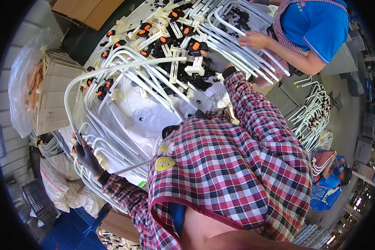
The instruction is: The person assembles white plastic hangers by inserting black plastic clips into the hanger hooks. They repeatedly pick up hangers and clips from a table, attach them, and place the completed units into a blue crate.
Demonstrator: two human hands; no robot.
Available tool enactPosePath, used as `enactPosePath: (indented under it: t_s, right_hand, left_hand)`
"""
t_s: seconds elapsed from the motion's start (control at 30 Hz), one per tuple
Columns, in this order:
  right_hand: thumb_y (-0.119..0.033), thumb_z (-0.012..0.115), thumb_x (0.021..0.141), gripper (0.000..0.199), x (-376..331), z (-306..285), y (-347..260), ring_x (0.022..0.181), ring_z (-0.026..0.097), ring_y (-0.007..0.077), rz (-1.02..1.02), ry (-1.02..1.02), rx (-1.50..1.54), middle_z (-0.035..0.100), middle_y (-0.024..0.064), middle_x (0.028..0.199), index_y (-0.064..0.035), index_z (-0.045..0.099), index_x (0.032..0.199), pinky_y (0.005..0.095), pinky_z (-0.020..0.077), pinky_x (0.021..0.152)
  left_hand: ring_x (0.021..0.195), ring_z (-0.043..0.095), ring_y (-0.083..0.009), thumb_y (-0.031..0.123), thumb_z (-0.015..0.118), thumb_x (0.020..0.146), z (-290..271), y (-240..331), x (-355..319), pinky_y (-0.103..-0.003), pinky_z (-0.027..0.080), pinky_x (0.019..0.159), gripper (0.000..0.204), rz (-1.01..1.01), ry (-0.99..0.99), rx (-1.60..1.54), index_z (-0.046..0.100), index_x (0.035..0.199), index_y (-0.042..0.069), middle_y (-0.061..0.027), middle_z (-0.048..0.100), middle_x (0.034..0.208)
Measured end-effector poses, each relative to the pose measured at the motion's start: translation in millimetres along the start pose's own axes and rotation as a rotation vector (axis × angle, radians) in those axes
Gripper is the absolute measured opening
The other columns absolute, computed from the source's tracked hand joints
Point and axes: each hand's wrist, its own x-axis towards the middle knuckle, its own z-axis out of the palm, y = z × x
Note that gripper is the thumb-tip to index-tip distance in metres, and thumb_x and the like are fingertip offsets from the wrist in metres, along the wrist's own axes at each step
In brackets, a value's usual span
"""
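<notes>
My left hand [88, 158], in a dark glove, is closed round the lower end of a bent white tube [112, 66]. The tube arcs up from it and crosses to the right above the pile. At its far end is a long slotted cream plastic piece [175, 73]; whether the two are joined I cannot tell. My right hand [216, 61], gloved with a bare fingertip showing, grips a cream plastic bracket [195, 66] with a black and orange part on top. Its other fingers are partly hidden. Small black pieces [198, 81] lie heaped just below that bracket.
More bent white tubes [133, 75] lie stacked on the white-covered table [129, 121]. Cream brackets with black-orange parts [146, 27] crowd its far side. A co-worker in blue [316, 29] handles tubes at right. A wooden crate [54, 96] and white sacks [66, 179] stand left.
</notes>
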Motion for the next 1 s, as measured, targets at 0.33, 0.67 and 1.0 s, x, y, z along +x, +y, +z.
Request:
enactPosePath:
  t_s: [0.33, 0.67, 1.0]
  right_hand:
    - [0.001, 0.053, 0.093, 0.04, -14, -4, 29, 0.116, 0.061, 0.0291, -0.011, -0.062, 0.136, 0.059, 0.0177, 0.128, 0.0033, 0.047, 0.133, 0.042, 0.0525, 0.101]
    - [0.005, 0.052, 0.086, 0.051, -2, 9, 33, 0.124, 0.054, 0.028, -0.075, -0.194, 0.101, 0.055, 0.0144, 0.133, 0.0002, 0.046, 0.136, 0.0468, 0.0452, 0.107]
    - [-0.018, 0.066, 0.094, 0.053, -1, 17, 1, 0.125, 0.056, 0.0245, 0.056, -0.262, -0.084, 0.054, 0.0113, 0.136, -0.0035, 0.044, 0.14, 0.0388, 0.0476, 0.106]
  left_hand:
    - [0.064, 0.041, -0.004, 0.026, 0.06, 0.1, 30, 14, 26, -0.02, 0.033, 0.056, 0.029, 0.083, -0.04, 0.065, 0.064, 0.117, 0.003, 0.0054, 0.048, 0.074]
    - [0.056, 0.034, -0.0013, 0.025, 0.054, 0.103, 6, 4, 20, -0.018, 0.025, 0.05, 0.026, 0.048, -0.115, -0.044, 0.064, 0.118, 0.006, 0.0084, 0.04, 0.066]
    - [0.052, 0.027, 0.0009, 0.026, 0.049, 0.104, 5, 8, 14, -0.018, 0.019, 0.045, 0.03, 0.001, -0.134, -0.065, 0.064, 0.12, 0.005, 0.01, 0.038, 0.065]
